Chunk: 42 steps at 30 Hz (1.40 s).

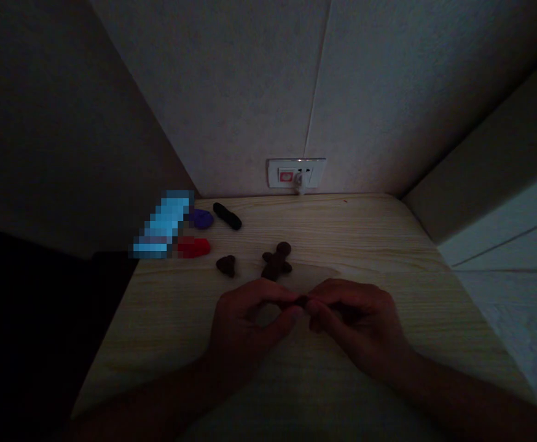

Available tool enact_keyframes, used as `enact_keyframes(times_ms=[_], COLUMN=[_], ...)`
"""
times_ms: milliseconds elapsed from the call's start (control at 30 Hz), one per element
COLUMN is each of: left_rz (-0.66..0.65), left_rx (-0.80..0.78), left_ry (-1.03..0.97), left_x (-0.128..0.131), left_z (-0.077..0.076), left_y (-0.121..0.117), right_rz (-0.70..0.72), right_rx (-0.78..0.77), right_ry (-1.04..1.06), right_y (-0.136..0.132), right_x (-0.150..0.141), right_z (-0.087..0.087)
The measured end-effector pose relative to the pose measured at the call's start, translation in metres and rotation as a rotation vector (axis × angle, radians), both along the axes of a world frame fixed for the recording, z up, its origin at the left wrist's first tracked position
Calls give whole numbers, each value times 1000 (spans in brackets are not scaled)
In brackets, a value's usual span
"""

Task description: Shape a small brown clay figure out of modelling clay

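Observation:
My left hand (245,316) and my right hand (360,316) meet over the front half of the table. Between their thumbs and fingertips they pinch a small dark brown piece of modelling clay (301,301), mostly hidden by the fingers. Just beyond them lies a brown clay figure (276,261) with a round head and two stubby arms; its lower end is hidden behind my left hand. To its left sits a brown clay lump (227,266).
Farther left are a red clay piece (197,247), a purple clay piece (201,218) and a black clay roll (227,216). A pixelated bright blue object (163,224) lies by the left edge of the wooden table (379,230). The wall behind has a socket (296,173) with a plug.

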<state>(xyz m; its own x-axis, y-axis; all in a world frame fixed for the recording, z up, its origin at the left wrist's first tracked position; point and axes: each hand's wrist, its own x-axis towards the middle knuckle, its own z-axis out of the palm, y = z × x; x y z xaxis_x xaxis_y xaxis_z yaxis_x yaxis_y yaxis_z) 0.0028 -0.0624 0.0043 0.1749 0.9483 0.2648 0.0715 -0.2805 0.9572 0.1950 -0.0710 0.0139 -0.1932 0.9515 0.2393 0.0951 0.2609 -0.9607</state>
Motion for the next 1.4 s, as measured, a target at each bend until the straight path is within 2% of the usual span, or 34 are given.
enact_keyframes(times_ms=[167,367,467,567,867,1133,1267,1400], left_rz=[6,-37,-54,-63,-108,-124,-96,-78], left_rx=[-28,-143,-91,-3,115,140,190,199], left_ry=[-39,-110,-96,-60,-3,49,119,142], left_x=[3,2,1,1,0,-1,-2,-2], left_z=[3,4,2,2,5,-3,1,3], left_y=[0,-2,0,1,0,1,0,0], right_rz=[-18,55,68,58,7,37,62,4], right_rx=[43,-224,-289,-242,-24,-195,-129,-93], right_ry=[-35,218,287,252,50,100,29,4], right_y=[-2,-1,0,-2,0,-2,-1,-1], right_x=[1,0,-1,-1,2,1,3,2], right_z=[0,-8,-11,-12,-10,-6,-4,-7])
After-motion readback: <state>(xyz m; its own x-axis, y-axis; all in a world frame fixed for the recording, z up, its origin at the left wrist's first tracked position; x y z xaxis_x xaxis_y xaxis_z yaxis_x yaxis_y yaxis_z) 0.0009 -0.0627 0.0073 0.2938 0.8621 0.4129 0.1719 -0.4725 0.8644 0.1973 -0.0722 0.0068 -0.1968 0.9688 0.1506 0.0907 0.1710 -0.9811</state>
